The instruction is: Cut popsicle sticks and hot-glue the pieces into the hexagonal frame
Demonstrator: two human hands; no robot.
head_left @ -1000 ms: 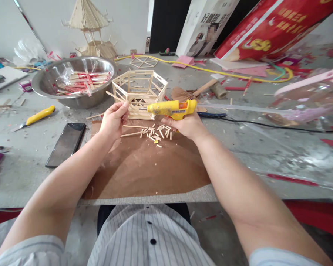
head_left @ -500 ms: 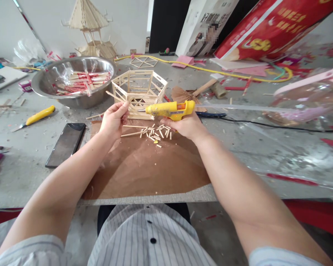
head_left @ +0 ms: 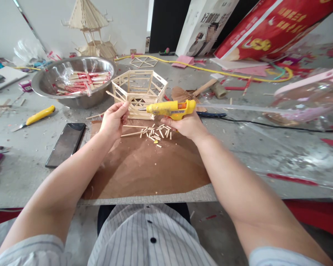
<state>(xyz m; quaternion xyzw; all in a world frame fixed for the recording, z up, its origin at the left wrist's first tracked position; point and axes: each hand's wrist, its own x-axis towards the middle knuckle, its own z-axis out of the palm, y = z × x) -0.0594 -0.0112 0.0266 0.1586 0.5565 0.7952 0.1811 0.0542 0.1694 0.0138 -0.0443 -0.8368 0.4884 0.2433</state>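
My right hand (head_left: 190, 123) is wrapped round a yellow hot glue gun (head_left: 169, 108), its nozzle pointing left toward my other hand. A clear glue stick (head_left: 238, 107) trails out of its back. Between thumb and fingers my left hand (head_left: 115, 117) pinches a thin wooden stick (head_left: 114, 96) that slants up to the left. Right behind both hands stands a six-sided frame of wooden sticks (head_left: 159, 83); the left fingers hide part of its near corner. Short cut stick pieces (head_left: 155, 132) lie in a heap on the brown sheet (head_left: 150, 170) below the glue gun.
At the back left, a steel bowl (head_left: 39, 83) holds sticks in red-and-white wrappers. A yellow knife (head_left: 40, 115) and a phone (head_left: 66, 145) lie left of the sheet. Behind stand a stick-built pagoda (head_left: 90, 22), a white box (head_left: 202, 26) and a red bag (head_left: 269, 31).
The glue gun has shifted very slightly to the right with my right hand. My left hand and the stick in it stay where they were.
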